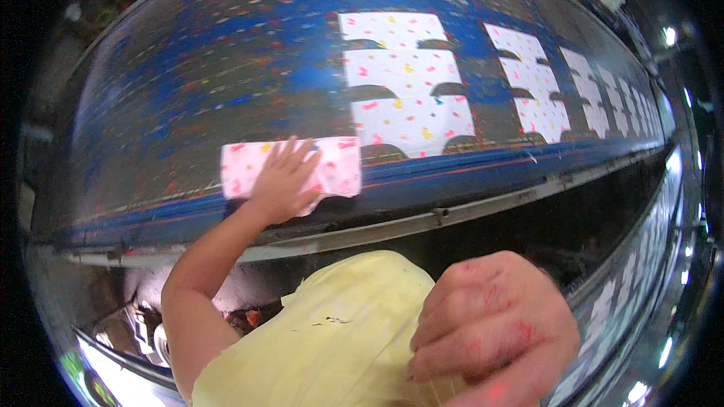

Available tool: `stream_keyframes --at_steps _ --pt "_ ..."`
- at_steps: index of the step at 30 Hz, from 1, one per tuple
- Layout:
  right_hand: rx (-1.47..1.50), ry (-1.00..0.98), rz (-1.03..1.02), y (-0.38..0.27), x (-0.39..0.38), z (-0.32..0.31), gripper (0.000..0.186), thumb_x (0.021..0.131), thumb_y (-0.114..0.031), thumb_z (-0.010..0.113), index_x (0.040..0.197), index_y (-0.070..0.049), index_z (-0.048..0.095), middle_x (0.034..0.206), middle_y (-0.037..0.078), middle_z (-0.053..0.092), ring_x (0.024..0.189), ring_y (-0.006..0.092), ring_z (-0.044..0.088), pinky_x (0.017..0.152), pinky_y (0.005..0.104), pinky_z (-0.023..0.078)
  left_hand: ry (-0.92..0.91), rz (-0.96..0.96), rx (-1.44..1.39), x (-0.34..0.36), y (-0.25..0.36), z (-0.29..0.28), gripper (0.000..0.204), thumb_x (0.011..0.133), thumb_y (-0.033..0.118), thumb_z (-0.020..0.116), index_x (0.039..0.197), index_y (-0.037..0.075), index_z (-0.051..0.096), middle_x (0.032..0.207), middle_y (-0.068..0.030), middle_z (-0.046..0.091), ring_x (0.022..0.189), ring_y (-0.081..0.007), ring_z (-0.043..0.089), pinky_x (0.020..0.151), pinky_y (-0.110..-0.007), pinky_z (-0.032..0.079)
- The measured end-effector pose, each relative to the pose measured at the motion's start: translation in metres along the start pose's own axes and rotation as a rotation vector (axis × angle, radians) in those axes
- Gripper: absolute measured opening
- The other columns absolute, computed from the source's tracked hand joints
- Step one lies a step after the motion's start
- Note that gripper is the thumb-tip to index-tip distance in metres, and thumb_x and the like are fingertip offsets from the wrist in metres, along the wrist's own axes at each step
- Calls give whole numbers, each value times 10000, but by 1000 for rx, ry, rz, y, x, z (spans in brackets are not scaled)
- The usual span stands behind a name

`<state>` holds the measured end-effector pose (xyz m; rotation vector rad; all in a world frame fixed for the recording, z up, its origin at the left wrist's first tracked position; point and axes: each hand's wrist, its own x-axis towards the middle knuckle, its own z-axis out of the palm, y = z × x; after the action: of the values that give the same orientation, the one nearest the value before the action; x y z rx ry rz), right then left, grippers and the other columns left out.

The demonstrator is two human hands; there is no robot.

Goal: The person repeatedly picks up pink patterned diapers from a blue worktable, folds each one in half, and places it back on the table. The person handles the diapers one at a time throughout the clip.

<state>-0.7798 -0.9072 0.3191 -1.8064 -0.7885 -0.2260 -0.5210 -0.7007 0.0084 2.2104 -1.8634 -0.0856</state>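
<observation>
My left hand (285, 181) lies with fingers spread and flat on a pale pink printed fabric piece (335, 162) at the near edge of a long, paint-marked table (211, 45). To its right lie white cut fabric pieces (407, 128) with small colourful motifs, set in a row of similar pieces (543, 109) receding rightward. My right hand (494, 324) is raised close to the camera over my pale yellow top, its fingers curled with red stains on the skin; what they hold, if anything, is hidden.
A metal rail (354, 235) runs along the table's near edge, with a dark gap below it. At the right, another long surface (611, 301) carries a row of white pieces. Machinery parts (147, 328) sit at the lower left, and tube lights line the right.
</observation>
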Motion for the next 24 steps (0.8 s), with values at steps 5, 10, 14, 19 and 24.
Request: stream_keyframes --at_steps 5,10,14,19,24 --pt "-121 -4 171 12 -5 -31 476 989 -353 692 1295 10 727 1058 206 702 900 367 717 791 488 586 -156 -38 36 6 -3 1 809 981 500 683 1631 76 454 1764 -198 296 1638 -457 224 1328 -601 158" --pt "-375 136 4 101 -13 -34 461 934 -173 617 1369 -28 667 836 120 696 756 313 721 629 448 574 -207 -110 49 22 9 -1 900 913 480 746 1642 59 428 1771 -231 250 1634 -494 199 1315 -657 129" --pt "-432 33 226 175 -43 -61 441 858 -127 707 1293 -63 712 871 116 703 790 332 716 688 454 578 -210 -196 -27 46 39 6 940 875 482 803 1630 53 446 1760 -249 262 1630 -500 203 1309 -675 131" --pt "-677 50 537 278 -110 -127 101 914 -194 735 934 -96 722 938 134 742 914 360 748 773 506 608 -99 -228 -50 83 76 18 882 880 533 803 1593 101 515 1722 -246 338 1607 -484 269 1302 -671 172" --pt "-1089 228 690 380 -158 -229 106 899 -182 744 891 -78 766 985 165 757 969 367 753 816 501 626 -180 -270 -9 96 82 20 806 884 580 760 1527 123 594 1667 -251 413 1563 -491 334 1290 -675 188"
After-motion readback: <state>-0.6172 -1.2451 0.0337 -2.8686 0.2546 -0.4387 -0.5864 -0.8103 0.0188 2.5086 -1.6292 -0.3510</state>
